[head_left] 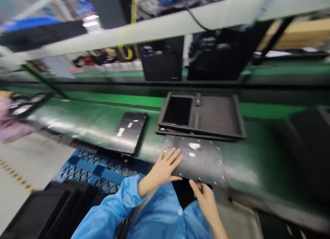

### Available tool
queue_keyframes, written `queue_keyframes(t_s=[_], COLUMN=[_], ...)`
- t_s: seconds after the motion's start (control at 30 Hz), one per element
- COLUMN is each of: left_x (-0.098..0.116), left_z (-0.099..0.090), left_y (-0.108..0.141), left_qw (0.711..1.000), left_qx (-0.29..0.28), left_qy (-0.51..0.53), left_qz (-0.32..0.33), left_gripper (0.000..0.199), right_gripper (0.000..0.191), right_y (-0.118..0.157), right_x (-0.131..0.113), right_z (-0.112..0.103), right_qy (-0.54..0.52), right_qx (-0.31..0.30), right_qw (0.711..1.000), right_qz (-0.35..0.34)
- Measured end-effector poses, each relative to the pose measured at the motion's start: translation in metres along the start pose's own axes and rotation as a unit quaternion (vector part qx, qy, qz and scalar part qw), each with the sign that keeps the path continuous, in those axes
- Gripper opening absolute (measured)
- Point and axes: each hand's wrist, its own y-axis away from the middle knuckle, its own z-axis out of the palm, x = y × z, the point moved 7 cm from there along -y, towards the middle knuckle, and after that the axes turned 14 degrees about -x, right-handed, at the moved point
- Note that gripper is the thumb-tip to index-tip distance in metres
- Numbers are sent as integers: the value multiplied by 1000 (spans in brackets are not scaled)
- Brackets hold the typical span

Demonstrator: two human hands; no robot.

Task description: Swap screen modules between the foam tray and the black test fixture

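A dark flat panel [198, 158] with small white marks along its edges and two white patches lies at the front of the green bench in front of me. My left hand [165, 167] rests on its left end, fingers spread. By the panel's front edge, my right hand [205, 197] is closed with the thumb up; a small dark thing shows at its fingers, too blurred to name. Below the panel, between my hands, is a black flat piece [183, 194], partly hidden. Just behind the panel sits a dark grey foam tray [216, 112] with a black-screened device [177, 111] in its left recess.
A similar dark panel [130, 132] lies to the left on the green bench [87, 118]. Blue plastic pallet [103, 172] and stacked black trays [38, 211] are at lower left. A large dark object [309, 153] stands at right. A shelf beam [116, 34] crosses above the bench.
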Motion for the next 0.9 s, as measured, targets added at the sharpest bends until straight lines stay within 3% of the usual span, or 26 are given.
queue_keyframes(t_s=[0.17,0.27,0.4,0.57,0.9], left_x=[14,10,-12,-18,9], left_z=[0,-10,-28,-40,-26], left_y=[-17,-22,-54,-96,-82], left_qw=[1000,999,996,994,997], left_qx=[16,15,34,77,59], left_qy=[12,42,77,56,46], left_qz=[-15,3,-7,-44,-34], left_gripper=[98,84,63,62,69], right_gripper=[51,52,52,55,49], right_y=[29,48,54,45,44], right_x=[9,18,31,48,63], right_z=[-33,-45,-41,-28,-26], right_qy=[-9,-3,-22,-122,-141], right_qx=[12,23,25,29,13], right_qw=[1000,1000,999,992,990], right_qz=[-11,-5,-14,3,-22])
